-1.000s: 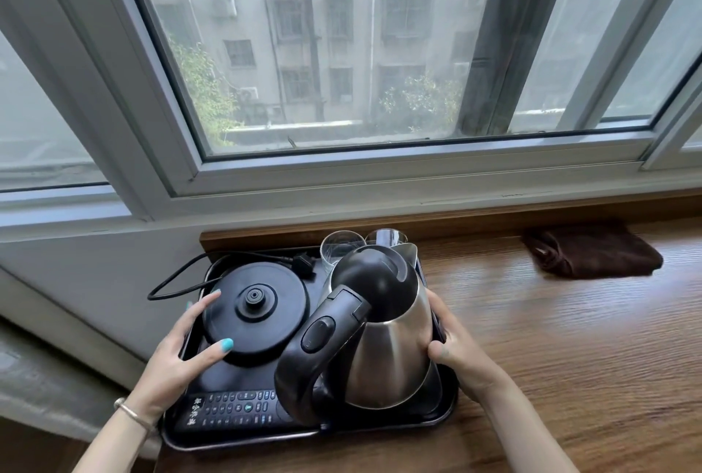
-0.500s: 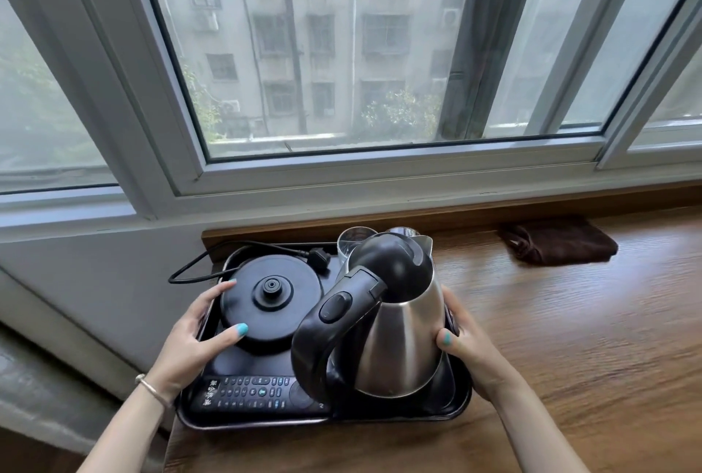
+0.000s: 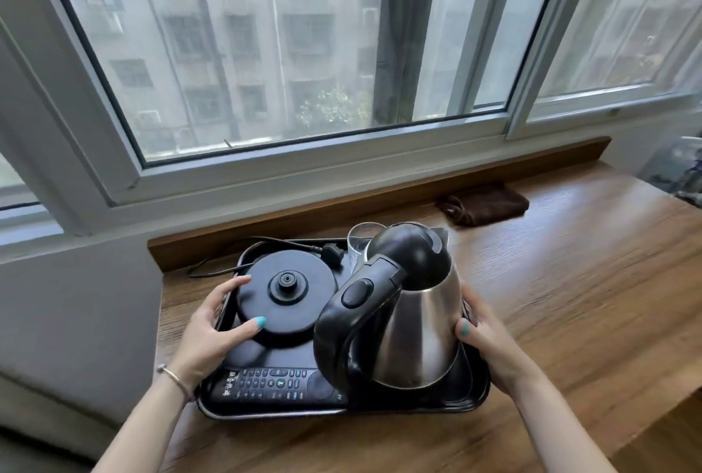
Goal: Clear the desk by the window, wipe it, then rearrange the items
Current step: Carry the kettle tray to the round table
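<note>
Wooden desk (image 3: 569, 301) runs under the window (image 3: 304, 54), on it a black tray (image 3: 479, 387) held at both short sides. Left hand (image 3: 207, 332) grips the tray's left rim, fingers curled over the edge, thumb lying on the round black kettle base (image 3: 286, 292) just inside the grip. Right hand (image 3: 484, 335) grips the right rim; thumb presses against the steel kettle (image 3: 414, 320), other fingers hidden behind the kettle and rim, so cannot tell how they lie. Whether the tray is lifted or resting on the desk: cannot tell.

Between the two hands: kettle stands upright on the right half of the tray, touching the right thumb, black handle toward the camera. Kettle base sits on the left half, under the left thumb. Black remote control (image 3: 273, 385) lies flat along the tray's near edge, just below the left hand's wrist side. Power cord (image 3: 228, 269) trails off the tray's far left corner, beyond the left fingers, plug (image 3: 332, 254) lying on the tray behind the base. Clear glass (image 3: 359, 244) stands behind the kettle at the far edge, partly hidden.

Dark brown cloth (image 3: 484, 204) lies folded at the desk's back edge, well apart from the right hand, farther away and to the right. Thin bracelet (image 3: 174, 379) on left wrist.
</note>
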The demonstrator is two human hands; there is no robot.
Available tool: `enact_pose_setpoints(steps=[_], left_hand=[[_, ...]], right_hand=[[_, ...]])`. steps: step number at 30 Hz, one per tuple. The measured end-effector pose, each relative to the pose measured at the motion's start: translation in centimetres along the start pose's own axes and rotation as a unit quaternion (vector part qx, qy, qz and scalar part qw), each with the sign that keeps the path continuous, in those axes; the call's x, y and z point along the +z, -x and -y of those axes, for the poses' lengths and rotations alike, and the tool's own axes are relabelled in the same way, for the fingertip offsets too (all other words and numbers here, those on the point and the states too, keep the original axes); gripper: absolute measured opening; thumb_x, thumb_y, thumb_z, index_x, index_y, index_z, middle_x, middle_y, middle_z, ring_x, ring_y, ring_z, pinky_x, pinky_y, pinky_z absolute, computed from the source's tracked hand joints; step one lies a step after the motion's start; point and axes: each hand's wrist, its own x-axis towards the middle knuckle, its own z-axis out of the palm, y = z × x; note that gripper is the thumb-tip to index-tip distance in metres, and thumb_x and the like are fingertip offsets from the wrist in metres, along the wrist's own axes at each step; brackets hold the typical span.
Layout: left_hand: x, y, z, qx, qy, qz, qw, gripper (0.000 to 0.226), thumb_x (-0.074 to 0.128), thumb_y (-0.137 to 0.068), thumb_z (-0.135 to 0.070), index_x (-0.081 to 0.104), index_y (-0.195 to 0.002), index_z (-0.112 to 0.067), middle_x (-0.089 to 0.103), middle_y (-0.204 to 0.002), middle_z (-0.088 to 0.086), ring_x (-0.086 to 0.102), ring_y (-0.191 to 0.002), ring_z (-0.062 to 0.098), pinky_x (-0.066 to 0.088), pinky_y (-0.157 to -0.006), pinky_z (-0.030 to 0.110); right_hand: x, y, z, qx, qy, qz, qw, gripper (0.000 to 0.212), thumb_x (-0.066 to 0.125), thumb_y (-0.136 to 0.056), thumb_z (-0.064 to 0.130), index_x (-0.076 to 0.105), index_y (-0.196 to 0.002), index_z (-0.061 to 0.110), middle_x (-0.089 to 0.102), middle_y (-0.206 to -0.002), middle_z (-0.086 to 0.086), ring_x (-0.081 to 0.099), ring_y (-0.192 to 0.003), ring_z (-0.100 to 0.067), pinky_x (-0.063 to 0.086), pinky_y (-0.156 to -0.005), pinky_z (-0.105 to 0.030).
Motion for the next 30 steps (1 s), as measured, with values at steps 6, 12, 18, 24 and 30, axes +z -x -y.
enact_pose_setpoints(steps=[6,12,18,24,30], left_hand=[[4.1,-2.1,-1.4,0.003,0.020,0.060,0.998,0.070,0.080,-0.049,-0.046,0.059,-0.116,-0.044,0.058,-0.128,-0.013,0.051,-0.122,0.005,0.037,-0.108,0.040],[10.0,-4.2,-3.7,0.010,0.034,0.112,0.993,0.070,0.080,-0.045,-0.049,0.060,-0.113,-0.047,0.057,-0.127,-0.011,0.053,-0.120,0.011,0.041,-0.102,0.038],[16.3,-5.5,-5.3,0.008,0.037,0.144,0.989,0.071,0.081,-0.046,-0.050,0.061,-0.115,-0.047,0.059,-0.126,-0.013,0.055,-0.119,0.014,0.042,-0.103,0.047],[24.1,-5.8,-7.9,0.024,0.030,0.157,0.987,0.060,0.086,-0.058,-0.041,0.063,-0.113,-0.045,0.063,-0.115,-0.025,0.056,-0.113,-0.003,0.042,-0.103,0.039],[32.5,-6.2,-10.6,0.026,0.051,0.189,0.980,0.070,0.081,-0.050,-0.049,0.062,-0.117,-0.042,0.063,-0.122,-0.012,0.058,-0.116,0.011,0.046,-0.100,0.046]], right_hand=[[-3.6,3.0,0.4,-0.004,0.000,-0.071,0.997,0.108,0.083,-0.048,0.070,0.050,-0.134,0.014,0.058,-0.134,-0.009,0.049,-0.130,-0.027,0.040,-0.103,-0.040],[-8.4,5.7,1.4,-0.003,0.001,-0.117,0.993,0.104,0.083,-0.054,0.066,0.048,-0.138,0.015,0.056,-0.137,-0.008,0.048,-0.131,-0.025,0.037,-0.109,-0.045],[-14.1,8.2,1.4,0.001,0.004,-0.163,0.987,0.103,0.081,-0.053,0.069,0.049,-0.137,0.019,0.055,-0.138,-0.006,0.048,-0.132,-0.024,0.038,-0.108,-0.043],[-20.9,11.0,1.6,-0.005,0.012,-0.194,0.981,0.101,0.080,-0.052,0.071,0.053,-0.134,0.021,0.058,-0.135,-0.006,0.050,-0.130,-0.024,0.034,-0.111,-0.053],[-28.6,14.0,2.3,-0.007,0.021,-0.223,0.975,0.095,0.079,-0.050,0.074,0.056,-0.131,0.030,0.056,-0.138,-0.004,0.048,-0.132,-0.023,0.032,-0.112,-0.054]])
